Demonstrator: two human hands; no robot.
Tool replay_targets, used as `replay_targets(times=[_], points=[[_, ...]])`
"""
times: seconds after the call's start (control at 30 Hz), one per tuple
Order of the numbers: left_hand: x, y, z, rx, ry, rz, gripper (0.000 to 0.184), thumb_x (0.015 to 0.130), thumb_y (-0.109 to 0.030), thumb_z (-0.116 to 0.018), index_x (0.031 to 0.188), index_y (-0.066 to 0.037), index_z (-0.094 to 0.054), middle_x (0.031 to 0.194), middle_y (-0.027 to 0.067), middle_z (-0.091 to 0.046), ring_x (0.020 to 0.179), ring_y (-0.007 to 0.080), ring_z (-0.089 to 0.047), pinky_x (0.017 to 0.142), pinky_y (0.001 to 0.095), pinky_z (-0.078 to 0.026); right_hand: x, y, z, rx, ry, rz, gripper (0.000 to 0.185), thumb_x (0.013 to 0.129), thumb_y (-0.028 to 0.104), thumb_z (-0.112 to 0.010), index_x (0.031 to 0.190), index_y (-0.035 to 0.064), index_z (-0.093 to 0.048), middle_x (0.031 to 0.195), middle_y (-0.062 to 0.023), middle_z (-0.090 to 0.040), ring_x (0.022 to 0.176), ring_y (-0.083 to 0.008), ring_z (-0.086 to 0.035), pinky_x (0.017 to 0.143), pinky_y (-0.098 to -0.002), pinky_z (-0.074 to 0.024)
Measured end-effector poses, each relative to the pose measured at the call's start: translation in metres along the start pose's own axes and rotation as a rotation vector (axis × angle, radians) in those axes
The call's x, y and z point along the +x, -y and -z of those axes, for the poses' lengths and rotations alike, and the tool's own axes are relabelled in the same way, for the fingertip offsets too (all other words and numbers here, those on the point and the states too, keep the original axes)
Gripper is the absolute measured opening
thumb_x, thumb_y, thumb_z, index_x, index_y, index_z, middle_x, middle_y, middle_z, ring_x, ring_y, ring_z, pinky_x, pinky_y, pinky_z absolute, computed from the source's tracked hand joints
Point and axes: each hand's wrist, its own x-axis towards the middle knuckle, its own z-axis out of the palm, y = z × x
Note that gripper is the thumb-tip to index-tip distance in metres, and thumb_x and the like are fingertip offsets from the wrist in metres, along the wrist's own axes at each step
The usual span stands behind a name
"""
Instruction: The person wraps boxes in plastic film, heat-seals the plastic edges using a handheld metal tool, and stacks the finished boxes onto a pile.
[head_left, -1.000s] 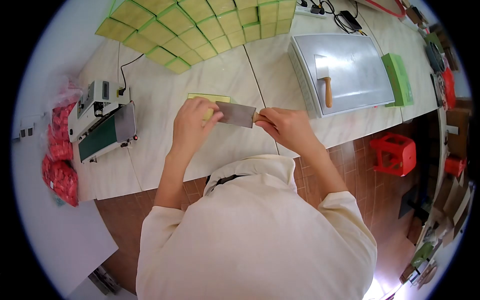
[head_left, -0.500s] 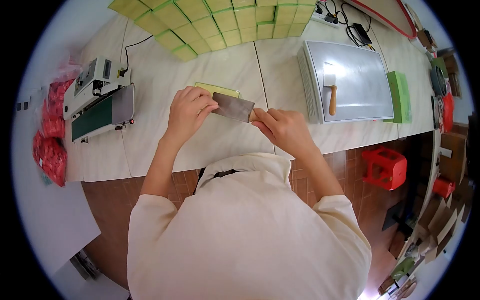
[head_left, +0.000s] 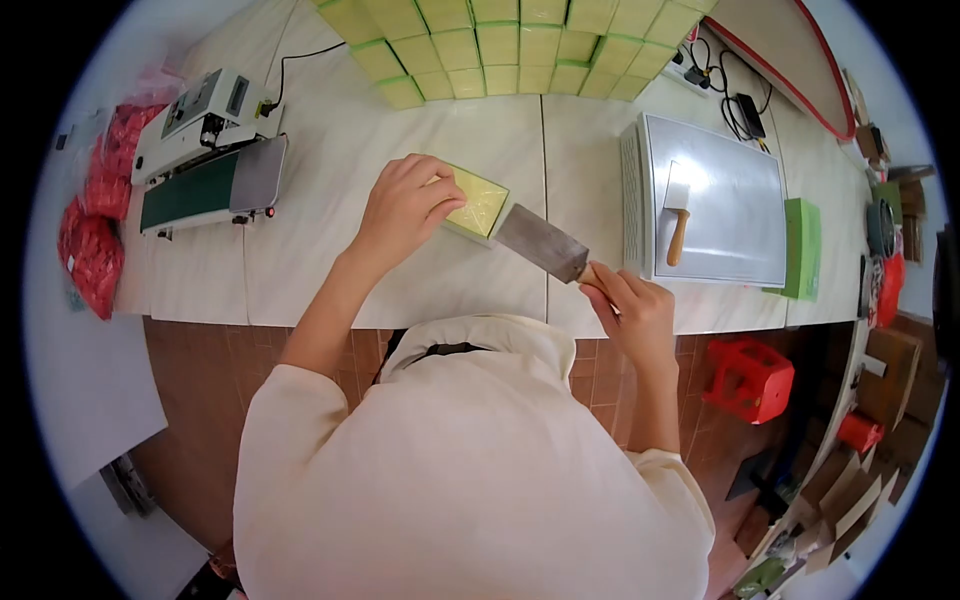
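Observation:
My right hand (head_left: 637, 308) is closed round the wooden handle of a scraper (head_left: 545, 243) with a wide flat metal blade. The blade points up and left, its end beside the right corner of a small yellow-green box (head_left: 482, 203). That box lies on the table and has a shiny top, like clear film. My left hand (head_left: 415, 205) is closed at the box's left part, with the thumb and fingers bent together over it. The hand hides that side of the box, so the exact grip is partly covered.
Stacked yellow-green boxes (head_left: 500, 45) stand at the back. A sealing machine (head_left: 205, 150) is on the left, near red bags (head_left: 90, 255). To the right, a metal-topped unit (head_left: 735, 230) carries another scraper (head_left: 677, 235), beside a green box (head_left: 800, 240). A red stool (head_left: 750, 380) stands below the table.
My right hand has moved the scraper right and down, away from my left hand, which was at the blade's end. More of the box's top shows. The view has shifted.

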Motion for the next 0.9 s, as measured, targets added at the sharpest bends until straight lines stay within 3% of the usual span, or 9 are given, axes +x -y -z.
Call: replay_targets(times=[0.27, 0.5, 0.6, 0.7, 0.8, 0.9], points=[[0.009, 0.014, -0.016, 0.066, -0.046, -0.119, 0.009, 0.075, -0.014, -0.074, 0.08, -0.011, -0.067, 0.094, 0.0015, -0.058, 0.099, 0.0242, -0.056, 0.087, 0.0389, -0.042, 0.006, 0.011, -0.017, 0.231, 0.024, -0.034, 0.018, 0.08, 0.016, -0.076, 0.094, 0.007, -0.069, 0.064, -0.0036, -0.06, 0.049, -0.0203, -0.055, 0.046, -0.0314, -0.0416], [0.013, 0.01, -0.014, 0.099, -0.021, -0.051, 0.01, 0.074, -0.014, -0.075, 0.08, -0.011, -0.066, 0.094, 0.0005, -0.059, 0.099, 0.0232, -0.056, 0.087, 0.0388, -0.042, 0.022, 0.015, -0.03, 0.213, 0.062, -0.016, 0.017, 0.081, 0.018, -0.075, 0.093, 0.0077, -0.068, 0.062, -0.0028, -0.059, 0.048, -0.021, -0.054, 0.045, -0.0326, -0.042], [0.012, 0.013, -0.014, 0.112, -0.033, -0.077, 0.008, 0.077, -0.012, -0.064, 0.085, -0.013, -0.063, 0.092, 0.0025, -0.058, 0.093, 0.0229, -0.056, 0.085, 0.0385, -0.044, 0.027, 0.012, -0.033, 0.166, 0.048, -0.023, 0.017, 0.082, 0.019, -0.074, 0.093, 0.0082, -0.068, 0.062, -0.0029, -0.058, 0.048, -0.0218, -0.055, 0.045, -0.033, -0.0422], [0.013, 0.016, -0.014, 0.185, 0.02, -0.014, 0.01, 0.075, -0.014, -0.074, 0.078, -0.011, -0.065, 0.092, -0.0004, -0.059, 0.095, 0.022, -0.056, 0.083, 0.0372, -0.043, 0.032, 0.007, -0.034, 0.14, 0.052, -0.027, 0.017, 0.084, 0.019, -0.073, 0.095, 0.0077, -0.069, 0.063, -0.0036, -0.058, 0.048, -0.022, -0.054, 0.045, -0.0332, -0.0416], [0.016, 0.012, -0.01, 0.151, 0.005, 0.029, 0.012, 0.075, -0.015, -0.074, 0.085, -0.012, -0.067, 0.094, 0.0003, -0.059, 0.095, 0.0226, -0.056, 0.082, 0.037, -0.044, 0.036, 0.006, -0.034, 0.146, 0.061, -0.025, 0.017, 0.084, 0.02, -0.073, 0.095, 0.0078, -0.069, 0.063, -0.0038, -0.058, 0.048, -0.0225, -0.054, 0.045, -0.0336, -0.0415], [0.03, -0.004, -0.002, 0.087, -0.028, 0.074, 0.02, 0.075, -0.015, -0.075, 0.094, -0.014, -0.068, 0.1, 0.0005, -0.059, 0.102, 0.0236, -0.054, 0.089, 0.0386, -0.043, 0.04, 0.007, -0.033, 0.147, 0.061, -0.021, 0.016, 0.084, 0.021, -0.073, 0.094, 0.0087, -0.069, 0.062, -0.0034, -0.059, 0.048, -0.0233, -0.055, 0.044, -0.0341, -0.0422]])
